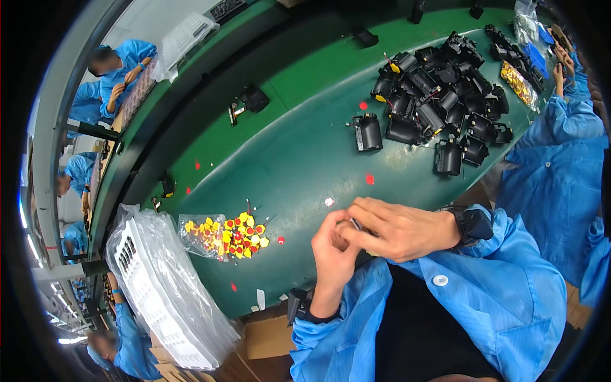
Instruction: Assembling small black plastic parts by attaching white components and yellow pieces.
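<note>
The green work table (299, 159) fills most of the view. On its far right side lies a big heap of black plastic housings (445, 95), with one housing (367, 132) apart from the heap on the left. At the near left a white plastic tray in a clear bag (162, 286) leans over the table edge, and just beside it a small clear bag spills red and yellow small parts (235, 235) on the table.

Both forearms in blue sleeves come from the lower edge and meet at the near table edge. The right hand (401, 229) lies across with its fingers curled toward the left hand. The left hand (334, 248) stands upright, wrist bent. Together the fingertips pinch a tiny thin part (354, 223); it is mostly hidden between them, so its kind is not clear.
</note>
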